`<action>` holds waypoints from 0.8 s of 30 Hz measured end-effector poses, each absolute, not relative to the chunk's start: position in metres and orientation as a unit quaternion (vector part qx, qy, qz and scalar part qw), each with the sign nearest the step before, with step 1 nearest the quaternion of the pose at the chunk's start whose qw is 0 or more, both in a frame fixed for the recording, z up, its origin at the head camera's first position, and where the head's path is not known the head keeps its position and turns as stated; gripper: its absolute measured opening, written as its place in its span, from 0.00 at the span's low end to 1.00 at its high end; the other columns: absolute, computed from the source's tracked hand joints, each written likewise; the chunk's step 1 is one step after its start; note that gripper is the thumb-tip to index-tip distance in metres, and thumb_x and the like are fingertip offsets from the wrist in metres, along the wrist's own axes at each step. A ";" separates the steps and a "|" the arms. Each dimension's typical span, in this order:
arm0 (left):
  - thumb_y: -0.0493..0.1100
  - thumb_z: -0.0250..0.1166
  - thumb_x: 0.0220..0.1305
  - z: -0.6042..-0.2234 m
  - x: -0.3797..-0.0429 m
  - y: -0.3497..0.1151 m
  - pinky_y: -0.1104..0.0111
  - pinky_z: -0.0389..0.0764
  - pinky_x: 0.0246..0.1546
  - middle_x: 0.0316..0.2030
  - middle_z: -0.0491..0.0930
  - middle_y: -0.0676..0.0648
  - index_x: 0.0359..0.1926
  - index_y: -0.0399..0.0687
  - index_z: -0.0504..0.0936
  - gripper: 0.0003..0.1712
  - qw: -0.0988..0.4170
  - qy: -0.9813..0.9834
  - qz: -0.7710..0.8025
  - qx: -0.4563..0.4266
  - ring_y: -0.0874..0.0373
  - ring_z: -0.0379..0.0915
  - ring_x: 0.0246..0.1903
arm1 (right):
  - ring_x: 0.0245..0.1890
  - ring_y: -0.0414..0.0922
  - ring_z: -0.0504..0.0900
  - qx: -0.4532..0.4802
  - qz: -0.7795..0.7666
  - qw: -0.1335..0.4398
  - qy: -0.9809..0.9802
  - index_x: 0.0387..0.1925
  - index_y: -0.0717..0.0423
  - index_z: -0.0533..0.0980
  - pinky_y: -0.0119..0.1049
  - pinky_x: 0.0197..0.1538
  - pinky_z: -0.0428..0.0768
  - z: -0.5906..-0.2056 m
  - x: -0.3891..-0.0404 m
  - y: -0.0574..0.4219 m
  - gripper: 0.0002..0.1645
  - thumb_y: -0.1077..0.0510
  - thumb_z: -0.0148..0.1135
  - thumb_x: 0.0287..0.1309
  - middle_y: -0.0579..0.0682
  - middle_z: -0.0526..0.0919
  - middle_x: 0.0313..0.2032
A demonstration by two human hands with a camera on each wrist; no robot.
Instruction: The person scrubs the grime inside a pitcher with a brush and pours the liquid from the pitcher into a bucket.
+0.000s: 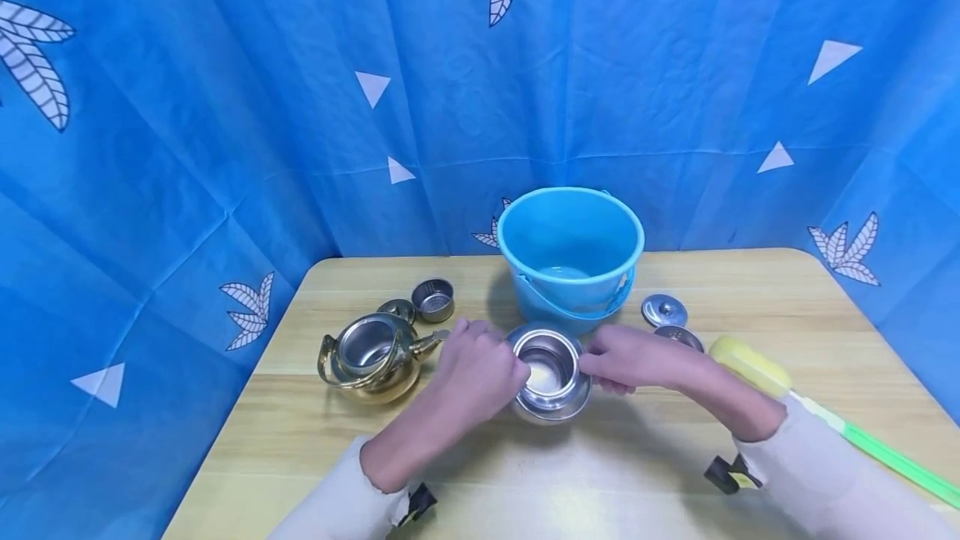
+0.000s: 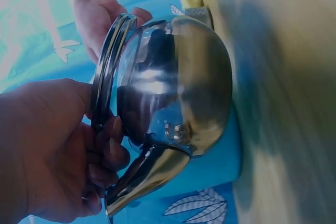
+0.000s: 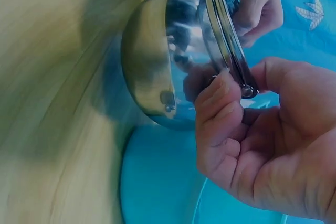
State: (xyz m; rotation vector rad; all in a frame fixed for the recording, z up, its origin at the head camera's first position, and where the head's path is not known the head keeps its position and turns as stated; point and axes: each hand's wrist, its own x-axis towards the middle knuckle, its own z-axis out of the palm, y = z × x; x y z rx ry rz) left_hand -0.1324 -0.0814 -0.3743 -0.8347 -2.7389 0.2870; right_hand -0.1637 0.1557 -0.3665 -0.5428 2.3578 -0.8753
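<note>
A shiny silver teapot [image 1: 550, 407] without its lid stands between both hands, its round mouth facing up. My left hand [image 1: 480, 365] pinches the metal rim on the left side between thumb and fingers, right above the spout [image 2: 152, 174]. On the opposite side my right hand [image 1: 633, 355] pinches the rim with thumb and fingertips, beside a small round pivot [image 3: 247, 92]. The pot's polished body [image 2: 173, 77] reflects the table and hands. Just left of my left hand is a gold teapot [image 1: 382, 390], also lidless, its handle folded over and its spout toward that hand.
A blue bucket [image 1: 570, 269] stands behind the silver teapot. Lids [image 1: 663, 309] and small strainers [image 1: 433, 300] lie to both sides. On the right lies a yellow sponge brush [image 1: 750, 363] with a green handle. Blue patterned cloth [image 1: 450, 107] hangs behind the wooden table [image 1: 247, 457].
</note>
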 end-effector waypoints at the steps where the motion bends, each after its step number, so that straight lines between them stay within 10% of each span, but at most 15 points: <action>1: 0.42 0.58 0.52 -0.372 -0.132 -0.083 0.63 0.59 0.31 0.11 0.61 0.57 0.08 0.59 0.61 0.21 0.137 -0.942 0.102 -0.289 0.56 0.59 0.22 | 0.13 0.40 0.69 -0.201 -0.330 0.280 0.879 0.19 0.57 0.75 0.31 0.20 0.68 -0.366 -0.163 0.154 0.16 0.56 0.53 0.60 0.45 0.73 0.13; 24: 0.48 0.61 0.56 -0.335 -0.128 -0.128 0.64 0.57 0.25 0.12 0.64 0.52 0.07 0.52 0.60 0.26 0.311 -0.923 0.077 -0.212 0.54 0.58 0.19 | 0.20 0.43 0.73 -0.200 -0.335 0.198 0.899 0.24 0.52 0.75 0.33 0.25 0.70 -0.338 -0.167 0.099 0.15 0.53 0.51 0.64 0.47 0.75 0.20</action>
